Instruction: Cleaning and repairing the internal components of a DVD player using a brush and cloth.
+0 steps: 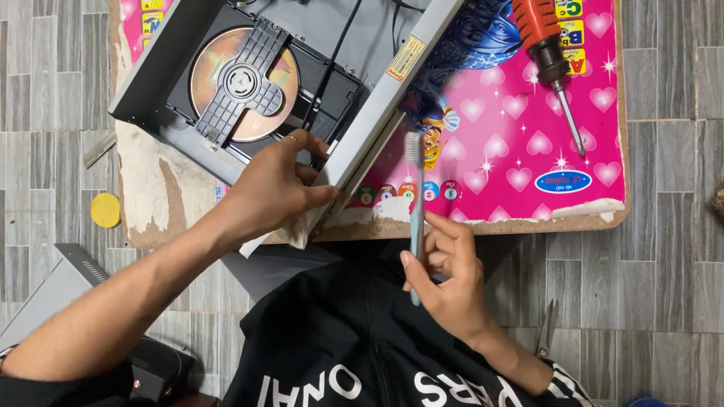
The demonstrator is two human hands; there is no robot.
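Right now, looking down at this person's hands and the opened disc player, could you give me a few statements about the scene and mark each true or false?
1. The right hand holds a toothbrush. True.
2. The left hand rests on the screwdriver. False: it grips the near corner of the open disc player with a white cloth under it; the red-handled screwdriver lies untouched on the pink heart-patterned mat.
3. A disc sits in the player's tray. True.
4. The toothbrush's bristles point toward the person's body. False: the head points away, near the player's front edge.
5. A yellow round object lies on the tiled floor. True.
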